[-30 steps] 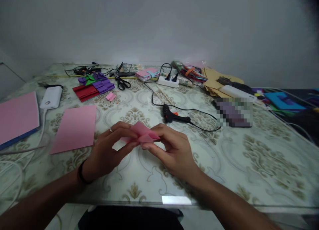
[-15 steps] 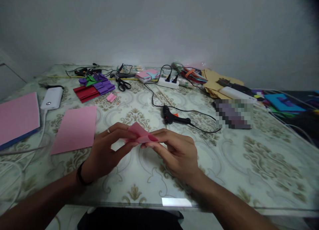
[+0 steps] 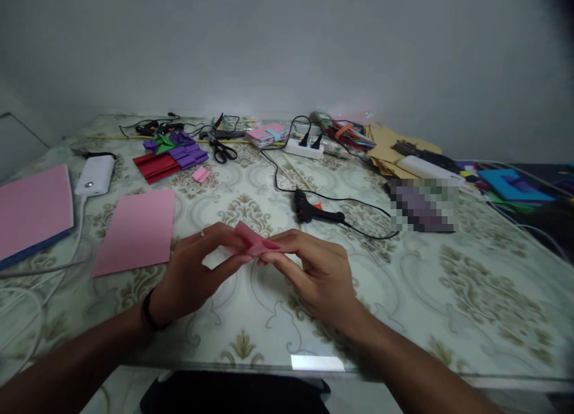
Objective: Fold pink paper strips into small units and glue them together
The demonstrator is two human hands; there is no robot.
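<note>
In the head view, the folded pink paper (image 3: pixel 251 241) is near the centre of the frame, held between the two hands above the patterned table (image 3: pixel 278 336). The left hand (image 3: pixel 186 279) grips its left part: thumb and forefinger are closed together on the paper, with an open gap between them further back toward the palm. The right hand (image 3: pixel 323 276) pinches the right end, its forefinger along the upper side and its thumb below, the tips close to those of the left hand. The paper bends up into a pointed flap at the top and curls open toward the right. The fingers cover both its ends and part of its lower edge, so the full shape cannot be told.

Left of the left hand a flat pink sheet (image 3: pixel 137 232) lies on the table, partly behind that hand's knuckles. At the left edge is a pink-topped stack (image 3: pixel 33 208), with a white power bank (image 3: pixel 95 175) between them and further back. In the upper left are red folded paper (image 3: pixel 156 166), purple folded paper (image 3: pixel 188 155) and a small pink piece (image 3: pixel 201 174); black scissors (image 3: pixel 223 152) lie to their right. A black glue gun (image 3: pixel 320 213) lies beyond the right hand, its cord looping right, near a pixelated dark object (image 3: pixel 421 208). A white power strip (image 3: pixel 304 148) holds two plugs at upper centre.
</note>
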